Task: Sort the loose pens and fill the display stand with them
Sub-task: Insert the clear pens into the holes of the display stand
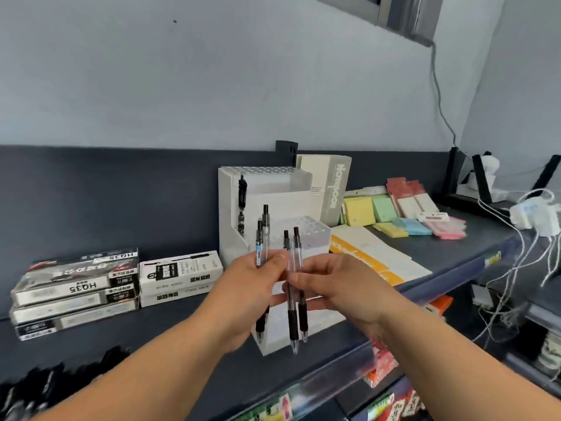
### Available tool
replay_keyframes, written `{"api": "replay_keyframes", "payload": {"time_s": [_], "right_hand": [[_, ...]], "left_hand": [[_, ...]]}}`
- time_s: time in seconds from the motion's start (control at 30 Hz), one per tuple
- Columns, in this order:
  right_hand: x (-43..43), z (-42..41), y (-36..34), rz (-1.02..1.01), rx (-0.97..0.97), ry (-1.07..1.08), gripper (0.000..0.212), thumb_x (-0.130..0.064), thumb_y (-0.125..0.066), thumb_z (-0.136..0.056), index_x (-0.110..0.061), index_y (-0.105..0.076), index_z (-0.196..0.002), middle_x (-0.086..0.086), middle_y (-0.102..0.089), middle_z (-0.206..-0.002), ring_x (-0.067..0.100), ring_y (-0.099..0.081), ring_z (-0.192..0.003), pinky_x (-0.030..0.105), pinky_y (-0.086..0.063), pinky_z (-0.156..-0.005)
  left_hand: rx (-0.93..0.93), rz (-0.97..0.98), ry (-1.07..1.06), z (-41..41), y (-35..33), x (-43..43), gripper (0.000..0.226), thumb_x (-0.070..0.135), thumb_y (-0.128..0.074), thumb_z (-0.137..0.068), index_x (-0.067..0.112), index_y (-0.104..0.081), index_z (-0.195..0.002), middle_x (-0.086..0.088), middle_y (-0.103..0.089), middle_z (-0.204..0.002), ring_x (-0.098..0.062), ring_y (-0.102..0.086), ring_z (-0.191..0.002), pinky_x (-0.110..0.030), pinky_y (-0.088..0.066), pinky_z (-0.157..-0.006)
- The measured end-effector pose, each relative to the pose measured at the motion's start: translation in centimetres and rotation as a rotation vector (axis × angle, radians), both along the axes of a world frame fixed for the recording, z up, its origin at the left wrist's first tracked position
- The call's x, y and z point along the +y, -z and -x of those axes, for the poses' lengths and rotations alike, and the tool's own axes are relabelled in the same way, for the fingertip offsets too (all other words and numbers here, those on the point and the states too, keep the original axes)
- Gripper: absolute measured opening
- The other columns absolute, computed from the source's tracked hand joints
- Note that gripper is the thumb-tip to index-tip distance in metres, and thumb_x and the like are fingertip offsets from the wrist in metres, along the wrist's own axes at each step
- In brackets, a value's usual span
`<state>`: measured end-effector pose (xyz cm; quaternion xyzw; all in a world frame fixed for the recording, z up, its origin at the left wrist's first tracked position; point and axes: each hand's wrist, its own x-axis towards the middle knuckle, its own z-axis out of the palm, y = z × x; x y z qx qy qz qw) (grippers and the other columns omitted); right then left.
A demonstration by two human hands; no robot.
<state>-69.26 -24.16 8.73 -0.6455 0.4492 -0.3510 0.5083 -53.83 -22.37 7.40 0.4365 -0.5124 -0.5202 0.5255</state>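
Our left hand [249, 288] grips two clear black-grip pens [264, 238]; our right hand [343, 284] pinches a second pen pair [294, 319] before the white stepped plastic display stand [273, 199].

- A single wide-angle view comes from a camera worn on the person's head.
- It faces forward and a little downward, across a dark shelf [182, 344] toward a pale wall [212, 86] that fills the upper half of the frame.
- It sits close to the work. Both forearms enter from the bottom edge, and the left hand [252, 287] and right hand [340, 287] meet near the centre, holding pens [294, 317] upright.
- The white display stand [264, 196] stands just behind the hands, near mid-frame.
- The view is tilted, so the shelf's front edge climbs from bottom centre to the right.
- Stacked boxes [76, 287] lie at the left, and lower shelves [394, 399] show at the bottom right.
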Motion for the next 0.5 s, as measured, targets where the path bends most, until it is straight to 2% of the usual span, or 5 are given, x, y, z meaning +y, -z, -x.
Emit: {"api": "replay_keyframes", "payload": {"time_s": [0.17,0.27,0.43,0.5], "right_hand": [[-4.9,0.9,-0.5,-0.018,0.016,-0.212,0.015,-0.016,-0.068,-0.087,-0.006,-0.073,-0.098,0.014,-0.073,-0.1,0.027,-0.069,-0.099,0.042,-0.053,-0.094],[-7.3,2.1,-1.4,0.001,0.033,-0.306,0.019,-0.017,-0.069,-0.086,-0.004,-0.073,-0.098,0.013,-0.073,-0.098,0.021,-0.07,-0.09,0.037,-0.056,-0.088],[-10.5,3.8,-2.4,0.058,0.039,-0.371,0.012,-0.02,-0.071,-0.084,-0.013,-0.075,-0.094,-0.004,-0.074,-0.086,0.005,-0.067,-0.076,0.025,-0.057,-0.073],[-11.4,4.0,-2.7,0.126,0.053,-0.372,0.011,-0.021,-0.071,-0.084,-0.022,-0.075,-0.094,-0.012,-0.073,-0.083,-0.001,-0.064,-0.073,0.02,-0.053,-0.068]], "left_hand": [[0.005,0.019,-0.184,1.7,-0.6,-2.3,0.025,0.027,-0.049,-0.099,0.013,-0.069,-0.104,-0.004,-0.074,-0.098,-0.02,-0.072,-0.088,-0.039,-0.055,-0.09],[0.045,0.031,-0.277,3.0,-0.9,-3.1,0.026,0.025,-0.048,-0.099,0.012,-0.07,-0.102,-0.006,-0.075,-0.096,-0.02,-0.072,-0.087,-0.035,-0.054,-0.088],[0.125,0.102,-0.531,3.9,-1.5,-3.5,0.025,0.022,-0.047,-0.098,0.014,-0.07,-0.096,-0.002,-0.075,-0.095,-0.014,-0.071,-0.088,-0.029,-0.056,-0.075],[0.151,0.127,-0.61,3.7,-1.9,-3.4,0.025,0.023,-0.047,-0.098,0.013,-0.07,-0.096,-0.004,-0.074,-0.094,-0.016,-0.072,-0.088,-0.032,-0.056,-0.076]]}}
